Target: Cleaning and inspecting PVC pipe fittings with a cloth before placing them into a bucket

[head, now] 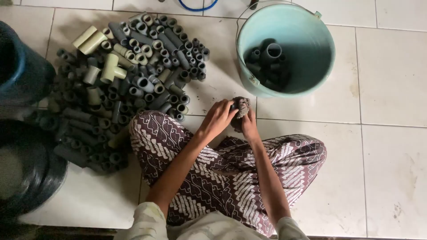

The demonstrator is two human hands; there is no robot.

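Note:
Both my hands meet in front of my crossed legs. My left hand [216, 119] grips a short grey pipe piece, mostly hidden by the fingers. My right hand [249, 126] presses a crumpled dark rag [242, 106] against that piece. A big heap of grey and pale green pipe fittings [129, 75] lies on the floor tiles to my left. A light green bucket [307, 26] stands just beyond my hands, with several dark pipe pieces [267, 64] at its bottom.
A dark blue container [20, 66] stands at the left edge, and a round black basin [26, 169] sits below it. My patterned brown-and-white trousers [231, 169] cover the lower middle. White floor tiles [391, 155] spread out to the right.

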